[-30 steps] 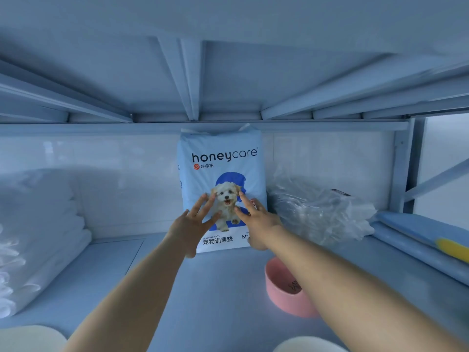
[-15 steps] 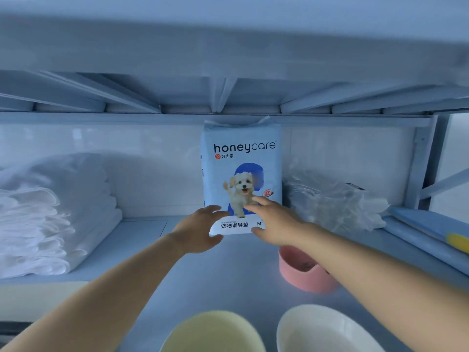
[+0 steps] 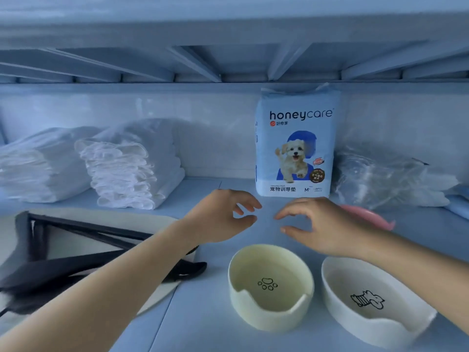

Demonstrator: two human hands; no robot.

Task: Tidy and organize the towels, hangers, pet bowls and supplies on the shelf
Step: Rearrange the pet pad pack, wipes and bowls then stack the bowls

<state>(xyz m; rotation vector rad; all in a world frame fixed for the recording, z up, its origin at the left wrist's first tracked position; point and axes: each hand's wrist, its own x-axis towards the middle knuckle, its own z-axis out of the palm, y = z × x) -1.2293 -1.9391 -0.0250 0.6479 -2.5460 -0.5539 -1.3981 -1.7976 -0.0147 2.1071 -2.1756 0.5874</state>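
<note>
A blue honeycare pet pad pack [image 3: 294,148] stands upright against the back wall of the shelf [image 3: 208,313]. My left hand [image 3: 218,217] and my right hand [image 3: 317,224] hover just in front of it, fingers loosely curled, holding nothing. A pale yellow pet bowl [image 3: 270,288] with a paw print sits at the front. Right of it stands a white bowl [image 3: 368,303] with a drawing inside. A pink bowl [image 3: 368,217] peeks out behind my right hand. Two stacks of folded white towels [image 3: 132,171] lie at the left. Black hangers [image 3: 76,265] lie at the front left.
A clear plastic bag with white contents [image 3: 388,179] lies right of the pack. The hangers rest on a cream oval board [image 3: 101,219]. The upper shelf's beams [image 3: 228,64] hang low overhead. A blue item [image 3: 459,201] shows at the far right edge.
Both hands have let go of the pad pack and pulled back toward me. The view has shifted left and down, showing the bowls, hangers and towels.
</note>
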